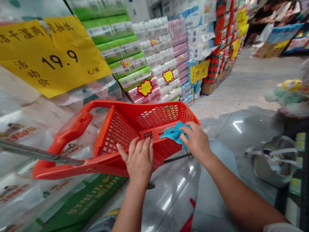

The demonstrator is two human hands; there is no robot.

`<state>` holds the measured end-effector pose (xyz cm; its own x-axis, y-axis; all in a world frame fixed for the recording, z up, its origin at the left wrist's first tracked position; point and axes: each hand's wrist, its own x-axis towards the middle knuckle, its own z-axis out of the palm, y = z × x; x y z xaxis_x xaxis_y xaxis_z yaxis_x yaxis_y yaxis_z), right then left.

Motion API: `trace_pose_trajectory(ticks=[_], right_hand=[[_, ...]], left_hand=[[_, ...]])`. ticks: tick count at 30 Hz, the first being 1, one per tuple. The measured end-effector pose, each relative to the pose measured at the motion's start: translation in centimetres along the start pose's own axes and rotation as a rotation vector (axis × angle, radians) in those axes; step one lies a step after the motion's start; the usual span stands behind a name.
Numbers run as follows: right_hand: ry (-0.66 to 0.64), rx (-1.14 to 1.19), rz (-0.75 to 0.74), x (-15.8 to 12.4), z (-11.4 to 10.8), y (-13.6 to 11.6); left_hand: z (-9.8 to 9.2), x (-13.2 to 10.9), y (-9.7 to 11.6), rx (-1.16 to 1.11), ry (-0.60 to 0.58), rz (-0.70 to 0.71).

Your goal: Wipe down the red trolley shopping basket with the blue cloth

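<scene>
A red plastic shopping cart (pixel 120 108) with perforated basket walls stands in front of me, its handle at the left. Over the near rim rests my left hand (pixel 138 158), fingers spread and holding nothing. My right hand (pixel 195 140) grips a blue cloth (pixel 177 132) against the near rim toward the cart's right end. Part of the cloth drapes over that rim. No goods show in the basket.
Stacked tissue packs (pixel 116 35) and a yellow price sign (pixel 55 54) line the left and back. A grey bag (pixel 272 161) lies on the floor at the right, beside a shelf. People are at the far right back.
</scene>
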<state>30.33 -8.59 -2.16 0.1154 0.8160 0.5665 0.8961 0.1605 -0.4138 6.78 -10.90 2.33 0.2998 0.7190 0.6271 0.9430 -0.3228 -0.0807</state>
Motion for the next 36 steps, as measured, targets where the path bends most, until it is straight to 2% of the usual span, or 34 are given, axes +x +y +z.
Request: trace_pose_trajectory(ticks=[4,6,8,12,15,20,25,30,36], right_hand=[[0.102,0.062,0.233,0.8,-0.3,4.9],[0.114,0.087,0.250,0.8,-0.3,5.7],[0.094,0.085,0.204,0.3,-0.3,4.5],[0.029,0.119,0.027,-0.9,-0.6,-0.7],[-0.021,0.104,-0.056,-1.1,-1.0,-3.1],[-0.070,0.020,-0.143,-1.0,-1.9,-3.6],[-0.093,-0.047,-0.190,-1.7,-2.5,-3.3],[-0.121,-0.113,-0.163,-1.5,-2.0,-3.1],[-0.078,-0.109,-0.148,-0.6,-0.6,-4.8]], left_hand=[[0.8,0.0,-1.0,0.051,-0.086,0.068],[0.9,0.1,-1.3,0.049,-0.094,0.085],[1.0,0.3,-1.3,0.040,-0.083,0.092],[0.6,0.1,-0.7,0.021,-0.057,0.117],[-0.2,-0.3,-0.3,0.002,-0.059,0.106],[-1.3,-1.4,0.0,-0.091,-0.048,0.044],[-1.4,-2.0,-0.2,-0.148,-0.045,0.040],[-0.1,-0.8,-1.3,-0.149,-0.072,0.078],[1.8,1.8,-4.5,-0.155,-0.093,0.170]])
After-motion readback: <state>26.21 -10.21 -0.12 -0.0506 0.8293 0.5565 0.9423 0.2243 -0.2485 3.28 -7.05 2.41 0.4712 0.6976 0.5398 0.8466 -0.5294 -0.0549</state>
